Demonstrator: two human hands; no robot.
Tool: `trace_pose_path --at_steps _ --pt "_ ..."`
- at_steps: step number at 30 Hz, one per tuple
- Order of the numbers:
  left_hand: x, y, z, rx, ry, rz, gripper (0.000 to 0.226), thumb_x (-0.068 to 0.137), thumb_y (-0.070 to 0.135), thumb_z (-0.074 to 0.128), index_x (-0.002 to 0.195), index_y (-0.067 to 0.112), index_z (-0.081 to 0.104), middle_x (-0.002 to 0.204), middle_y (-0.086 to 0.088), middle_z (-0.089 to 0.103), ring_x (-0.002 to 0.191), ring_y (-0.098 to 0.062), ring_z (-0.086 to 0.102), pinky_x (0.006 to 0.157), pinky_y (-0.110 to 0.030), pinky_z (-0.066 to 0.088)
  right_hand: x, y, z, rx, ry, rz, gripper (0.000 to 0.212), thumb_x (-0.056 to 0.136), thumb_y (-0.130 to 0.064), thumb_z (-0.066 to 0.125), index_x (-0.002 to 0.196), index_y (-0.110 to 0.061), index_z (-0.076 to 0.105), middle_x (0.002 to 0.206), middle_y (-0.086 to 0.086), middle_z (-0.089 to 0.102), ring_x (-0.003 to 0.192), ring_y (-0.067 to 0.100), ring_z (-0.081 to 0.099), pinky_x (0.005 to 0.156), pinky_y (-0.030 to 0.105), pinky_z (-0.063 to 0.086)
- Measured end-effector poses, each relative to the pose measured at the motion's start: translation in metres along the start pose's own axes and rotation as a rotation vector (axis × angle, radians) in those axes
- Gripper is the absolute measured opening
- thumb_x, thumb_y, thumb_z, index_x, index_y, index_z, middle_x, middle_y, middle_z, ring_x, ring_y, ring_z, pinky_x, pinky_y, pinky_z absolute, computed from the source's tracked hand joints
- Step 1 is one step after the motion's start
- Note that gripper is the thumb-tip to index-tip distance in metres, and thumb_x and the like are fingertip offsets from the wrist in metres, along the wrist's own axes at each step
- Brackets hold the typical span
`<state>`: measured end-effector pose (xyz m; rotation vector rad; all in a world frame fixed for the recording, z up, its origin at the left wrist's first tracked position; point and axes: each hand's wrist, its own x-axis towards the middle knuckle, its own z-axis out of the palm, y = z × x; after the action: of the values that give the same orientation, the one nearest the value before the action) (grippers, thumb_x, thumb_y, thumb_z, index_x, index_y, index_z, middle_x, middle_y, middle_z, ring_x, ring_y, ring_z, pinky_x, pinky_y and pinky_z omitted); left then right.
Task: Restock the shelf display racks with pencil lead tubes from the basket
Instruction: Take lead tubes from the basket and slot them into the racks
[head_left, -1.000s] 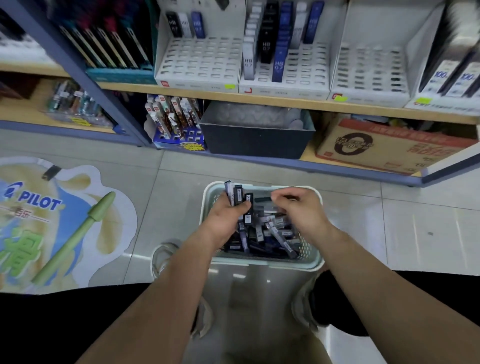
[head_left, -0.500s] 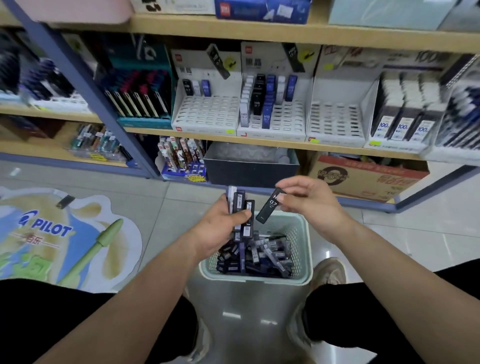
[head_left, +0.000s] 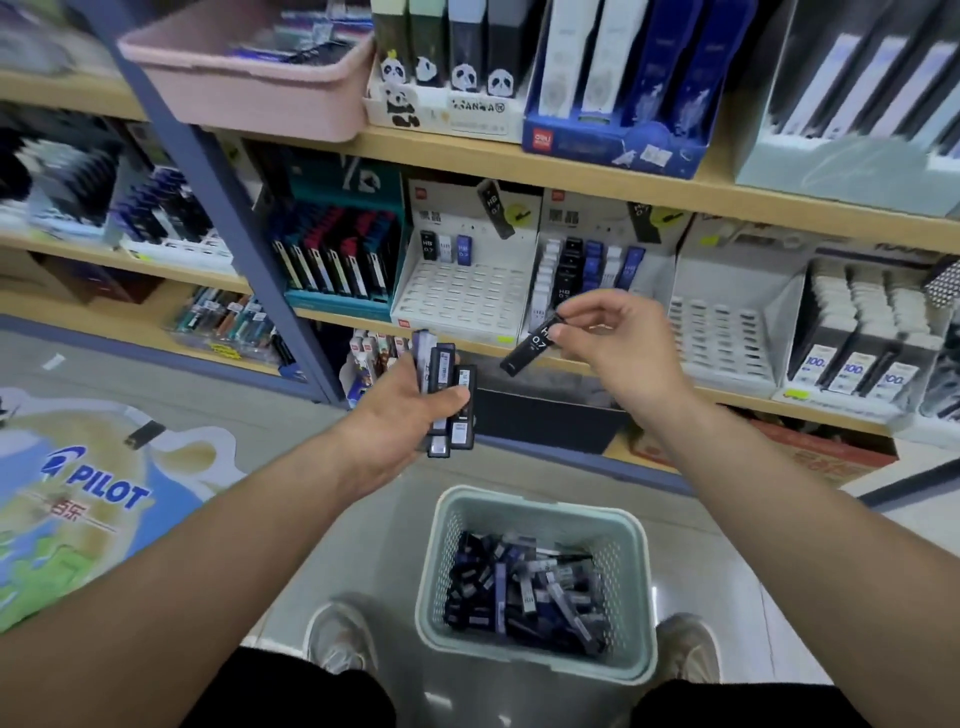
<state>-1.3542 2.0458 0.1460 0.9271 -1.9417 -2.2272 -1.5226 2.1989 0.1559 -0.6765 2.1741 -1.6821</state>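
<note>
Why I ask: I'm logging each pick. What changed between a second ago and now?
The right hand pinched one black HB 0.7 tube out of the basket and raised it toward the display racks. The left hand rose too, still gripping its bundle of tubes. The basket stayed on the floor; the racks look unchanged.

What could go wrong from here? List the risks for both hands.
1. The right hand pinches the black tube by one end only, tilted; it may slip and miss the basket.
2. The left hand holds a fanned bundle of tubes whose lower ends stick out below the grip; one may slide out.
3. The white racks look alike; the tube may land in the wrong one.
</note>
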Motion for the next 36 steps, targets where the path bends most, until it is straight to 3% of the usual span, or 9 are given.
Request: trace_pose_path --at_steps 3,5,9,13,17,22,26,29,36 --pt "0.015 0.004 -0.021 -0.054 0.114 0.008 0.029 0.099 0.004 0.057 0.127 0.010 0.053 0.116 -0.012 0.071 0.107 -0.028 0.070 0.094 -0.048 0.056 0.043 -0.005 0.032 -0.089 -0.001 -0.055 0.022 0.080 -0.006 0.081 0.081 -0.025 0.070 0.081 0.001 0.070 0.081 0.025 0.070 0.079 0.045 0.060" --pt "0.024 0.008 -0.034 -0.110 0.165 0.019 0.029 0.098 0.004 0.057 0.126 0.008 0.051 0.115 -0.012 0.071 0.098 -0.024 0.072 0.081 -0.042 0.061 0.073 -0.007 0.057 -0.146 -0.009 -0.100 0.022 0.080 -0.007 0.080 0.081 -0.026 0.069 0.079 -0.005 0.068 0.079 0.020 0.069 0.079 0.041 0.060" --pt "0.037 0.013 -0.060 -0.205 0.216 0.036 0.026 0.099 0.003 0.056 0.125 0.008 0.052 0.115 -0.013 0.071 0.093 -0.022 0.074 0.071 -0.035 0.061 0.129 -0.007 0.105 -0.293 -0.015 -0.191 0.015 0.085 -0.011 0.075 0.088 -0.023 0.068 0.081 -0.014 0.063 0.076 0.001 0.059 0.069 0.011 0.046" --pt "0.044 0.011 -0.081 -0.281 0.264 0.037 0.023 0.099 0.004 0.057 0.120 0.012 0.055 0.112 -0.009 0.073 0.092 -0.021 0.075 0.067 -0.033 0.061 0.178 0.009 0.142 -0.343 -0.019 -0.196 0.014 0.088 -0.010 0.072 0.094 -0.022 0.069 0.080 -0.018 0.060 0.074 -0.002 0.055 0.077 0.020 0.049" --pt "0.047 0.013 -0.091 -0.306 0.260 0.037 0.023 0.099 0.005 0.057 0.120 0.013 0.056 0.108 -0.007 0.074 0.086 -0.018 0.075 0.066 -0.032 0.060 0.205 0.025 0.161 -0.408 0.024 -0.209 0.014 0.089 -0.010 0.071 0.103 -0.011 0.073 0.089 -0.004 0.065 0.082 0.008 0.058 0.075 0.017 0.042" --pt "0.047 0.015 -0.098 -0.292 0.283 0.026 0.019 0.098 0.006 0.059 0.116 0.014 0.057 0.106 -0.008 0.074 0.095 -0.023 0.073 0.081 -0.043 0.060 0.208 0.039 0.167 -0.425 0.016 -0.220 0.012 0.088 -0.008 0.071 0.097 -0.016 0.072 0.089 -0.004 0.067 0.084 0.013 0.065 0.082 0.025 0.054" --pt "0.044 0.014 -0.100 -0.300 0.281 0.034 0.019 0.098 0.006 0.059 0.113 0.017 0.058 0.099 -0.002 0.075 0.090 -0.018 0.074 0.077 -0.037 0.061 0.205 0.039 0.165 -0.498 0.000 -0.287 0.015 0.093 -0.010 0.067 0.106 -0.014 0.072 0.096 -0.002 0.067 0.083 0.016 0.065 0.072 0.021 0.051" --pt "0.043 0.014 -0.101 -0.307 0.287 0.033 0.020 0.098 0.005 0.059 0.113 0.018 0.058 0.101 -0.003 0.074 0.092 -0.019 0.073 0.077 -0.038 0.060 0.207 0.040 0.168 -0.574 -0.016 -0.385 0.022 0.094 -0.009 0.062 0.114 -0.011 0.071 0.109 0.010 0.069 0.095 0.025 0.066 0.087 0.035 0.055" --pt "0.042 0.017 -0.102 -0.344 0.287 0.033 0.023 0.098 0.005 0.058 0.118 0.015 0.057 0.108 -0.007 0.072 0.100 -0.024 0.071 0.077 -0.038 0.060 0.208 0.050 0.177 -0.724 -0.142 -0.438 0.032 0.098 -0.007 0.054 0.127 -0.011 0.067 0.118 0.017 0.061 0.111 0.032 0.057 0.091 0.024 0.039"
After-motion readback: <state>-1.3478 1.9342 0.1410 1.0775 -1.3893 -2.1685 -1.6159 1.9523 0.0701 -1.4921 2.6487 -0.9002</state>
